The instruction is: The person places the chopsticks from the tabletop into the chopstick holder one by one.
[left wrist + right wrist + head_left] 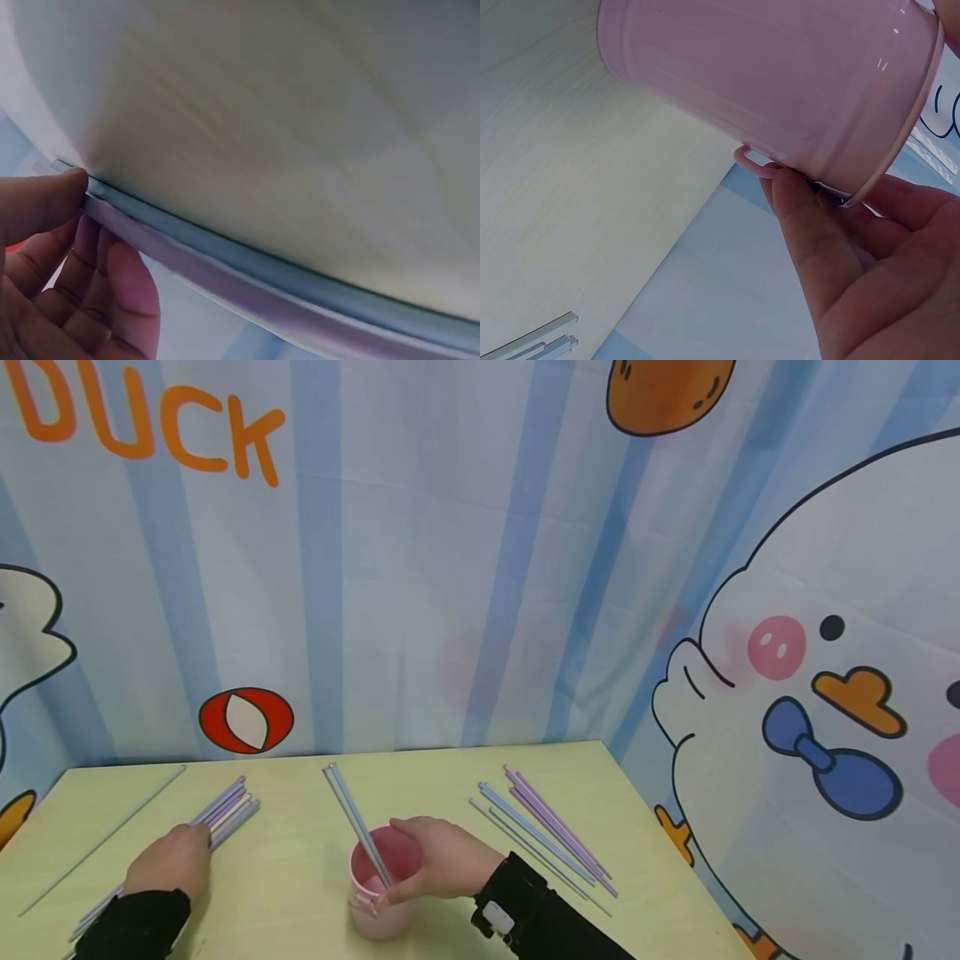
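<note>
My left hand (171, 860) is over a bundle of pale purple and grey thin sticks (238, 814) lying on the left of the table. In the left wrist view, its thumb and curled fingers pinch at a blue-grey stick (225, 234) and a purple stick (187, 259). My right hand (448, 857) grips the rim of a pink cup (382, 922), which stands upright at the front middle. Two or so blue-grey sticks (352, 810) lean inside that cup. The right wrist view shows fingers beside the cup's small handle (751, 166).
On the right of the table (300, 860) lie purple sticks (558, 822), blue sticks (532, 831) and thin grey-green sticks (543, 860). One pale green stick (105, 839) lies at the far left. A striped cloth (405, 568) with cartoon ducks hangs behind.
</note>
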Action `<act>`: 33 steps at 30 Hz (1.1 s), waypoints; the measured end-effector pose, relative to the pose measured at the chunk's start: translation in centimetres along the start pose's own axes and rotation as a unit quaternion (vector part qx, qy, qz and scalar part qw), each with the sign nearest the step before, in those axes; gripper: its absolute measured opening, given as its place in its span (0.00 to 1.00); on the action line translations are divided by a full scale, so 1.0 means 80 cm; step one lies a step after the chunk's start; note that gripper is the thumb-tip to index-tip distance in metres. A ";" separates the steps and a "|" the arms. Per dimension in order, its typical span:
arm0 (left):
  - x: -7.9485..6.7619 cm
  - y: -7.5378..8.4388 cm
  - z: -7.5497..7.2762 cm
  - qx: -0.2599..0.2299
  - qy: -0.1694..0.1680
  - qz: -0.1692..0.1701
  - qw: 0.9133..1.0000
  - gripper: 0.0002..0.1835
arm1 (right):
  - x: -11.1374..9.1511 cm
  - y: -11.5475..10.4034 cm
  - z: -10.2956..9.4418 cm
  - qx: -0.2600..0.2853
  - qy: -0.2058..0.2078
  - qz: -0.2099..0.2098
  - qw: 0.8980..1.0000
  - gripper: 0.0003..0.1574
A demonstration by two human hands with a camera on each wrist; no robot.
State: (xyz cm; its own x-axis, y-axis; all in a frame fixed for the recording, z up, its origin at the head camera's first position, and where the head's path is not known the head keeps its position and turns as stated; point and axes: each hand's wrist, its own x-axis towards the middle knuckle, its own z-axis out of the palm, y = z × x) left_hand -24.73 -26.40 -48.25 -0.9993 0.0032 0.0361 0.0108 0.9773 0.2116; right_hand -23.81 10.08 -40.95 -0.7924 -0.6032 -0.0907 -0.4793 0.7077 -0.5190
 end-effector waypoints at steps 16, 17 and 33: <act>-0.005 0.038 -0.057 -0.109 0.083 -0.001 0.991 0.17 | 0.001 0.001 0.000 -0.011 0.000 -0.005 1.000 0.60; -0.006 0.042 -0.061 -0.115 0.087 -0.005 0.990 0.19 | 0.000 0.001 0.000 -0.012 0.001 -0.006 1.000 0.60; -0.028 0.092 -0.119 -0.248 0.162 0.001 0.955 0.22 | -0.001 0.000 -0.001 -0.008 0.001 -0.009 1.000 0.60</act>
State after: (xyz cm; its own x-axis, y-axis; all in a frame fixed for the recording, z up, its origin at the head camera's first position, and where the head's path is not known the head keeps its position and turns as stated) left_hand -22.11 -21.26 -37.46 -0.9369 -0.1396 0.3206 0.1080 0.7564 0.6451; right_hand -23.81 10.16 -40.90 -0.7845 -0.6150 -0.0793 -0.4998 0.7029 -0.5061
